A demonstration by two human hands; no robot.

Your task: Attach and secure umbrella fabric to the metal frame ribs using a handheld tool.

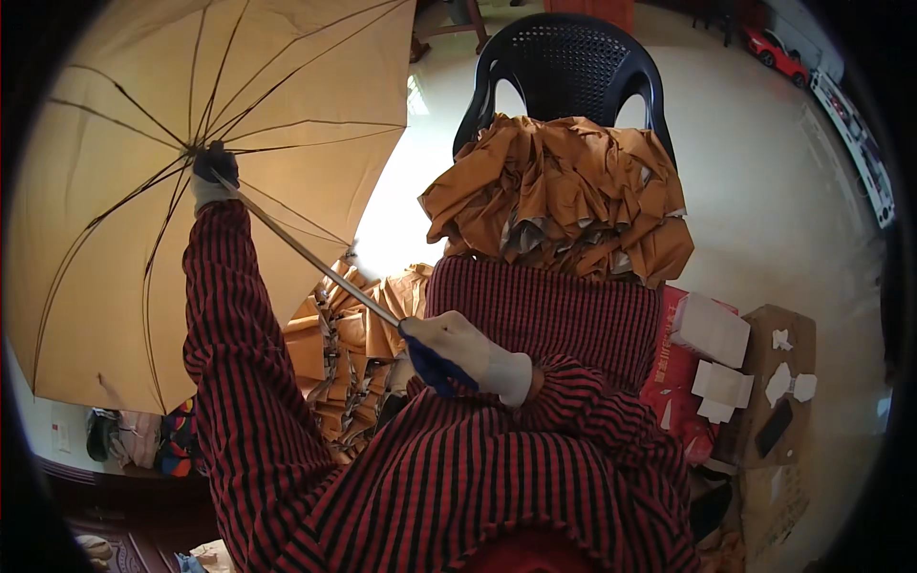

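1. My open tan umbrella (105,229) lies toward ten o'clock from my right hand (458,353), its inside facing me.
2. Its long shaft (315,258) slants from between ten and eleven down to between four and five.
3. My gloved left hand (215,172), nearer the canopy, curls around the upper shaft; how tightly, I cannot tell.
4. My gloved right fingers wrap the lower end, leaving no visible gap.

Tan umbrella (124,224), black-striped red sleeves (229,315)
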